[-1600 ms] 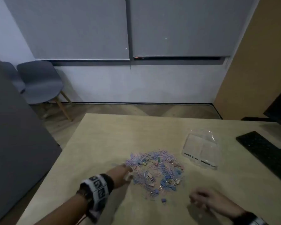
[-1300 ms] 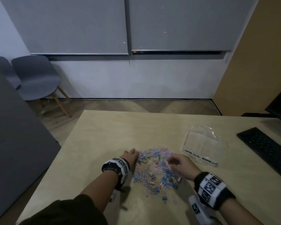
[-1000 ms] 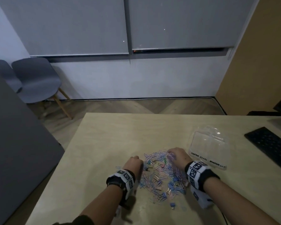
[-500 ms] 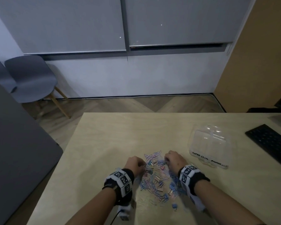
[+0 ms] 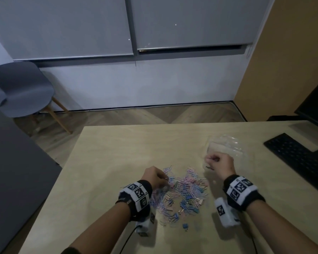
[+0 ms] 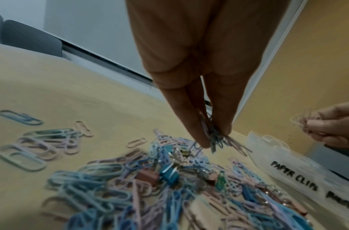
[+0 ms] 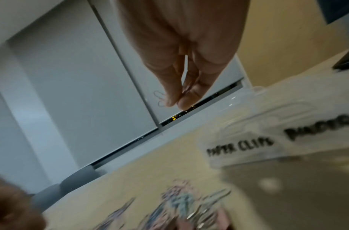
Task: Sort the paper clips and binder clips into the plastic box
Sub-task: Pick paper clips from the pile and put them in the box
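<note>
because both hands hold tangled bunches rather than single clips, the main risk is, in my judgement, stray pieces dropping onto the table (image 5: 103, 162) on the way, or a binder clip riding along unnoticed into the paper clip section; the wire loops hook one another and could drag extras out of the pile; nearest the person, the mixed pile (image 5: 180, 193) of pastel paper clips and small binder clips lies between the two wrists, with one blue binder clip (image 5: 185, 226) apart at its near edge; the left hand (image 5: 154, 177) is at the pile's left edge, fingers and thumb pinching a bunch of paper clips (image 6: 215, 138) just above the heap; farther on and to the right, the right hand (image 5: 219, 165) is raised off the pile, fingertips pinched on a few pale paper clips (image 7: 160, 98), near the box's front wall; beyond it sits the clear plastic box (image 5: 228, 145), its front labelled "paper clips" on the left, the right label blurred; whether anything lies inside it i cannot tell.
</note>
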`<state>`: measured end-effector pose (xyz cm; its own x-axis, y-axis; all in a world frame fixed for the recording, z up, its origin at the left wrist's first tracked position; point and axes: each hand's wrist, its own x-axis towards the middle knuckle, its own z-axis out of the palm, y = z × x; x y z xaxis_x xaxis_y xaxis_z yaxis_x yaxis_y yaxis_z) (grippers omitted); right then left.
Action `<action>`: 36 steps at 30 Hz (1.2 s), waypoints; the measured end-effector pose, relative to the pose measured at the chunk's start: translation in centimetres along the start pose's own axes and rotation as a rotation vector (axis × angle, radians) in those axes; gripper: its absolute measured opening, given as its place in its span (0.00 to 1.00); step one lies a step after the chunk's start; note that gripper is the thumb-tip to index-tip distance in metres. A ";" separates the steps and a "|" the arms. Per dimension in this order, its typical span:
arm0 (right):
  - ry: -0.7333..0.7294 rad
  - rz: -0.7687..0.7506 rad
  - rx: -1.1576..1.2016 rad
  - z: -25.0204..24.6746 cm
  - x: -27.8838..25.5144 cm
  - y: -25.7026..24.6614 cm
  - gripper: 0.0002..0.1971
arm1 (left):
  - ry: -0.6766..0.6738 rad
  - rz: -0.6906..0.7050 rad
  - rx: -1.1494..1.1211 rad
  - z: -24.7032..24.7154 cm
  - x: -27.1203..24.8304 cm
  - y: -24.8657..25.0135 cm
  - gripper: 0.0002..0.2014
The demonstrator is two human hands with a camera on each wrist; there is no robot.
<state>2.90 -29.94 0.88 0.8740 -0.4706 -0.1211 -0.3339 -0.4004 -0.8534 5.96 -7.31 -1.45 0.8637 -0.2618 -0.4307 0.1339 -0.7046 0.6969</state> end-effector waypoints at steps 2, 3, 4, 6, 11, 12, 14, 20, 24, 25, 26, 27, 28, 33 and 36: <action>0.092 0.019 -0.016 -0.9 1.9 0.4 0.06 | 0.002 -0.002 -0.029 0.5 0.2 0.7 0.10; 0.090 0.034 -0.031 -1.2 2.7 0.7 0.07 | 0.007 0.000 -0.048 0.7 0.3 1.2 0.10; 0.059 0.045 -0.054 -1.4 3.3 1.0 0.08 | 0.011 0.001 -0.072 1.0 0.3 1.6 0.10; -0.025 0.058 -0.121 -1.5 3.9 1.5 0.10 | 0.018 0.009 -0.114 1.5 0.4 2.3 0.10; -0.084 -0.002 -0.200 -2.0 3.7 2.8 0.14 | 0.035 0.013 -0.216 1.9 0.8 3.8 0.10; -0.029 -0.016 -0.252 -2.1 3.5 3.3 0.14 | 0.041 0.009 -0.234 2.0 1.0 4.1 0.10; 0.082 -0.036 -0.454 -2.3 3.1 4.1 0.15 | 0.057 0.020 -0.263 2.2 1.2 4.8 0.10; -0.144 0.006 -0.682 -1.2 1.7 7.5 0.21 | 0.076 0.099 -0.262 3.5 1.8 7.3 0.10; -0.249 -0.100 -0.697 -0.3 0.5 7.7 0.22 | 0.079 0.095 -0.278 4.6 2.5 8.2 0.11; -0.291 -0.116 -0.684 -0.1 0.2 7.6 0.22 | 0.082 0.094 -0.272 4.9 2.7 8.4 0.11; -0.321 -0.126 -0.668 0.2 -0.1 7.4 0.23 | 0.084 0.095 -0.263 5.3 3.0 8.6 0.11; -0.336 -0.134 -0.651 0.4 -0.2 7.2 0.23 | 0.084 0.095 -0.258 5.7 3.3 8.8 0.11; -0.334 -0.137 -0.633 0.6 -0.1 6.9 0.24 | 0.082 0.090 -0.262 6.1 3.7 9.0 0.11; -0.233 -0.112 -0.625 0.9 1.6 5.7 0.22 | 0.148 0.015 -0.361 7.7 5.7 9.9 0.11; -0.213 -0.055 -0.656 0.9 2.4 5.5 0.22 | 0.083 0.007 -0.398 7.6 6.5 10.7 0.13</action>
<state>3.43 -32.53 -4.59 0.9236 -0.2985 -0.2405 -0.3732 -0.8437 -0.3859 9.31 -21.52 -1.12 0.8994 -0.2003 -0.3886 0.2912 -0.3885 0.8742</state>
